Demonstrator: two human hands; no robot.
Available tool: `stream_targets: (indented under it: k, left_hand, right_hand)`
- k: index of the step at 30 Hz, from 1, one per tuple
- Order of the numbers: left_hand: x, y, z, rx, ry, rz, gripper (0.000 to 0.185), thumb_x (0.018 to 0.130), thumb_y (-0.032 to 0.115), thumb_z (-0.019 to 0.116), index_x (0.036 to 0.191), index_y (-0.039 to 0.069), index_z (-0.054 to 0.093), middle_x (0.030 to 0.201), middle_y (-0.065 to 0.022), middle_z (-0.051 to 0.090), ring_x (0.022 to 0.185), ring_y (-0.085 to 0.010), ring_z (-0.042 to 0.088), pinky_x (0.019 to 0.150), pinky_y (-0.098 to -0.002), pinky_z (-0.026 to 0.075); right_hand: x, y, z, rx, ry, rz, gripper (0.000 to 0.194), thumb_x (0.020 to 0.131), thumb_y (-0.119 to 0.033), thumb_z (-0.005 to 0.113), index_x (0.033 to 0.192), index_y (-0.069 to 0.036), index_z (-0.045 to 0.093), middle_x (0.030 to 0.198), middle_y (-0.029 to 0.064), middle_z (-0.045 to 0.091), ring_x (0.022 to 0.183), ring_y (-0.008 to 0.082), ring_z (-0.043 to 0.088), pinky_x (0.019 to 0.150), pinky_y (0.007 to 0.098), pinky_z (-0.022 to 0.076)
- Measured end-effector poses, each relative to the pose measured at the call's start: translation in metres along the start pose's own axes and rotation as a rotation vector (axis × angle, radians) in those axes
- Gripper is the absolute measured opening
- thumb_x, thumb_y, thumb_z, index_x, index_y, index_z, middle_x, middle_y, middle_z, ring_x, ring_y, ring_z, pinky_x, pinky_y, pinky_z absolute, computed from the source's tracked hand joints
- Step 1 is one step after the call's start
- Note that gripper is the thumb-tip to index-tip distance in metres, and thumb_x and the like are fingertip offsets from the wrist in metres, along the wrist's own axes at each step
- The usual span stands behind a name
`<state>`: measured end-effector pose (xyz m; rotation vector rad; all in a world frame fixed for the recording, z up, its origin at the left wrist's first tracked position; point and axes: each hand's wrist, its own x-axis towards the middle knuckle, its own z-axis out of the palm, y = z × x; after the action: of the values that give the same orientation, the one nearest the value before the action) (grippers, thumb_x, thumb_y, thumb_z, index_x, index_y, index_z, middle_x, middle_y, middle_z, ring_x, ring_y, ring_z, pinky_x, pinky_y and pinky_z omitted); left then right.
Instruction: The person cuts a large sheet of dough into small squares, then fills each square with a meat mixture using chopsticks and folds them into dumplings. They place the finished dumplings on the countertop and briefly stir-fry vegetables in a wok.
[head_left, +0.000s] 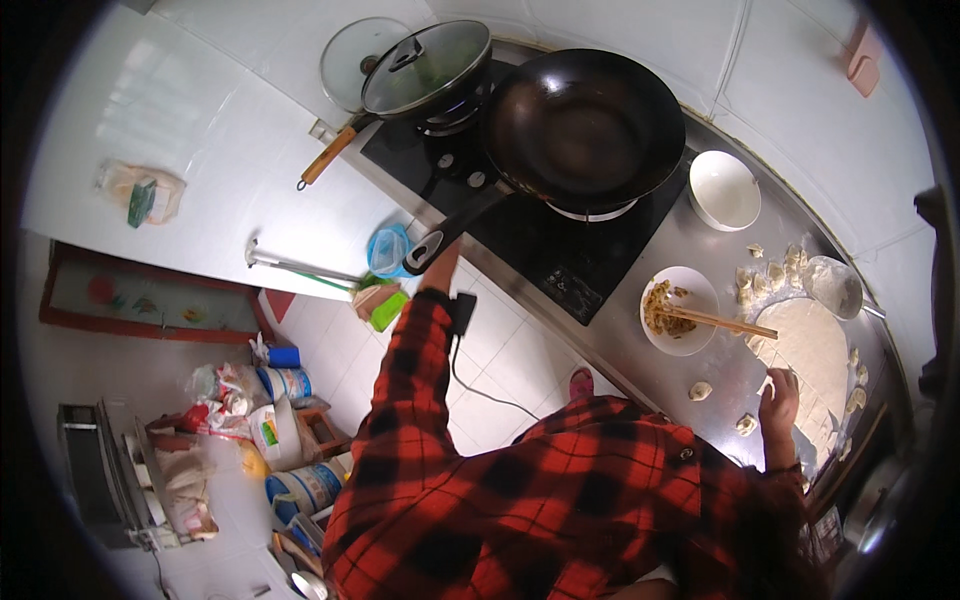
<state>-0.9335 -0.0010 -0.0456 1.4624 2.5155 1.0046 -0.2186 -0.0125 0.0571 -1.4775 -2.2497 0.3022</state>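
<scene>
My left arm reaches to the stove's front edge; my left hand (445, 259) lies mostly hidden below the handle of a black wok (585, 127), so its grip cannot be seen. My right hand (780, 397), its fingers bent, is at the left edge of a cut, rolled-out dough sheet (810, 345); a pale bit of dough shows by the fingertips, but whether it is held is unclear. Wooden chopsticks (724, 322) rest across a white bowl with filling (701, 284). Small folded dumplings (700, 391) lie around the dough on the steel counter (637, 349).
An empty white bowl (724, 190) stands right of the wok. A container of flour (832, 287) sits beyond the dough. A glass-lidded pan (435, 67) with a wooden handle is on the left burner. Below are a blue bin (388, 250), a green dustpan (388, 311) and a hanging cable (480, 393).
</scene>
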Motion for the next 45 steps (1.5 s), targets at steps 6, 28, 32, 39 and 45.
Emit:
stream_targets:
  k: [6, 28, 32, 39, 45]
  left_hand:
    - [0.118, 0.016, 0.02, 0.275, 0.286, -0.226, 0.065, 0.075, 0.056, 0.068, 0.111, 0.002, 0.061, 0.103, -0.0217, 0.065, 0.098, -0.0406, 0.061, 0.086, -0.0491, 0.047]
    - [0.206, -0.069, 0.065, 0.126, -0.081, 0.072, 0.054, 0.076, 0.012, 0.061, 0.13, 0.013, 0.057, 0.13, -0.0133, 0.057, 0.119, -0.0347, 0.053, 0.098, -0.0473, 0.041]
    - [0.201, -0.074, 0.064, 0.282, 0.055, 0.153, 0.055, 0.076, 0.014, 0.062, 0.13, 0.012, 0.055, 0.129, -0.0113, 0.057, 0.117, -0.0372, 0.053, 0.099, -0.0479, 0.04]
    - [0.109, -0.04, 0.04, 0.489, 0.307, 0.187, 0.04, 0.078, 0.025, 0.069, 0.113, 0.007, 0.062, 0.119, -0.0161, 0.059, 0.111, -0.0349, 0.054, 0.093, -0.0484, 0.043]
    - [-0.085, 0.082, -0.001, -0.106, -0.044, -0.006, 0.029, 0.088, 0.0, 0.054, 0.116, -0.002, 0.057, 0.111, -0.0156, 0.063, 0.102, -0.0266, 0.061, 0.095, -0.0354, 0.046]
  right_hand:
    - [-0.035, -0.022, -0.023, -0.177, -0.061, 0.177, 0.032, 0.065, 0.005, 0.049, 0.093, 0.0, 0.062, 0.093, 0.0198, 0.06, 0.088, 0.0398, 0.056, 0.079, 0.0458, 0.0479]
    - [-0.059, 0.025, 0.0, -0.27, -0.061, 0.719, 0.022, 0.08, -0.005, 0.052, 0.094, -0.007, 0.069, 0.092, 0.0152, 0.066, 0.089, 0.0333, 0.064, 0.079, 0.0406, 0.0511]
    - [-0.053, 0.037, 0.011, -0.24, -0.085, 0.779, 0.022, 0.08, -0.01, 0.053, 0.095, -0.01, 0.069, 0.093, 0.0155, 0.066, 0.091, 0.034, 0.063, 0.082, 0.0418, 0.05]
    - [-0.007, 0.021, 0.028, -0.499, -0.368, 0.638, 0.028, 0.084, -0.028, 0.056, 0.095, -0.004, 0.066, 0.098, 0.017, 0.065, 0.097, 0.0326, 0.063, 0.085, 0.045, 0.0481]
    - [-0.012, 0.037, 0.023, -0.433, -0.357, 0.535, 0.019, 0.084, -0.021, 0.056, 0.088, -0.005, 0.065, 0.093, 0.0181, 0.064, 0.089, 0.0336, 0.064, 0.079, 0.046, 0.0485]
